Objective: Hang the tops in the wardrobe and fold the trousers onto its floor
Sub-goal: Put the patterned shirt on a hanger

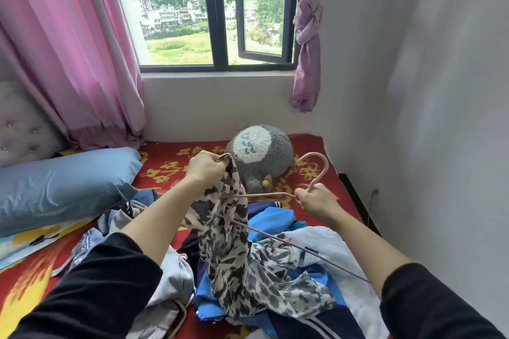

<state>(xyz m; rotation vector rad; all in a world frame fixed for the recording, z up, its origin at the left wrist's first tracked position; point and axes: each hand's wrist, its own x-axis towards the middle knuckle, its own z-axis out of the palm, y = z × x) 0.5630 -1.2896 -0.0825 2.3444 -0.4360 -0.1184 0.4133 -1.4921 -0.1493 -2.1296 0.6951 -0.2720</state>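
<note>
A black-and-cream patterned top (234, 242) hangs from my left hand (205, 169), which pinches its upper edge above the bed. My right hand (316, 199) grips a pink wire hanger (316, 165) just below its hook. One hanger arm runs left into the top's fabric and the other slants down to the right over the pile. Beneath both hands lies a heap of clothes (275, 292), with blue, white, grey and dark garments mixed together. The wardrobe is out of sight.
The bed has a red flowered cover (170, 165). A blue pillow (60, 187) lies at the left and a grey plush toy (259, 157) sits beyond my hands. A white wall (413, 118) closes the right side. Pink curtains (68, 63) flank the window behind.
</note>
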